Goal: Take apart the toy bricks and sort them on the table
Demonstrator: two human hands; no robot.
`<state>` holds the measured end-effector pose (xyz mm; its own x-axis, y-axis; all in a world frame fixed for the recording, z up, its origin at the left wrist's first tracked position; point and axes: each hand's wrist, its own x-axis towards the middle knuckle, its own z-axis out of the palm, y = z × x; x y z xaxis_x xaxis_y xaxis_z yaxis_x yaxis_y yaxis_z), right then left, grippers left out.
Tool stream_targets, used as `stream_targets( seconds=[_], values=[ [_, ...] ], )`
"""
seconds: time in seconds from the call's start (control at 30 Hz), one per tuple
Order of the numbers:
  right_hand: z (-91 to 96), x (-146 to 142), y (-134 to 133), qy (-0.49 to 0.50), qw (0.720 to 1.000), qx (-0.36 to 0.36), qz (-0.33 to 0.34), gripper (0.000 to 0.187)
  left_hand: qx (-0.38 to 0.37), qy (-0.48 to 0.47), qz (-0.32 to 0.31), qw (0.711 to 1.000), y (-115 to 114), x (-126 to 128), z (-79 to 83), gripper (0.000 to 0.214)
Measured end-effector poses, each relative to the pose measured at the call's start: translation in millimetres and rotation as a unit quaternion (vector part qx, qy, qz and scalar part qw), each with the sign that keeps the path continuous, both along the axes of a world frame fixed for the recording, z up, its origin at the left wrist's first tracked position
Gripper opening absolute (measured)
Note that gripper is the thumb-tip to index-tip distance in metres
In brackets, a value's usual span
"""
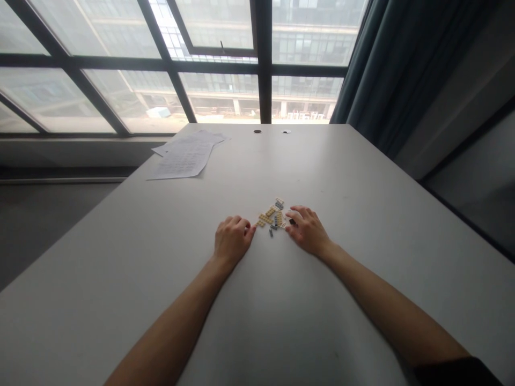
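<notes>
A small pile of toy building bricks (270, 212) lies on the white table (261, 300), tan, grey and white pieces together. At its left edge, my left hand (232, 237) rests on the tabletop with the fingers curled in and the thumb beside a tan brick (260, 223); I see nothing held in it. My right hand (309, 229) curves around the pile's right side, thumb and fingers apart. Beneath its fingers shows a dark brick (292, 221), with no clear grip on it. A loose grey brick (271, 233) lies nearest me.
Printed sheets of paper (183, 158) lie at the table's far left. Two round cable holes, one of them a dark grommet (257, 131), sit near the back edge. Beyond stand large framed windows, with a dark curtain (386, 75) on the right.
</notes>
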<state>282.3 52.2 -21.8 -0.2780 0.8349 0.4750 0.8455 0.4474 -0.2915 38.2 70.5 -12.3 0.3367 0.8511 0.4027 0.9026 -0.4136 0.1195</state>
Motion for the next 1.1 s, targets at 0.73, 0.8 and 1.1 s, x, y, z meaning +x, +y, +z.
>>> stream_targets(
  seconds=[0.73,0.8,1.1],
  values=[
    [1.6,-1,-4,0.011,0.999,-0.012,-0.03,0.028,-0.047,0.031,-0.114,0.992,36,19,4.4,0.03],
    [2.3,-1,-4,0.011,1.0,-0.01,-0.028,0.027,-0.053,0.017,-0.117,0.992,36,19,6.1,0.028],
    [1.7,-1,-4,0.016,0.999,-0.015,-0.024,0.026,-0.092,-0.034,-0.099,0.99,43,4,11.2,0.015]
  ],
)
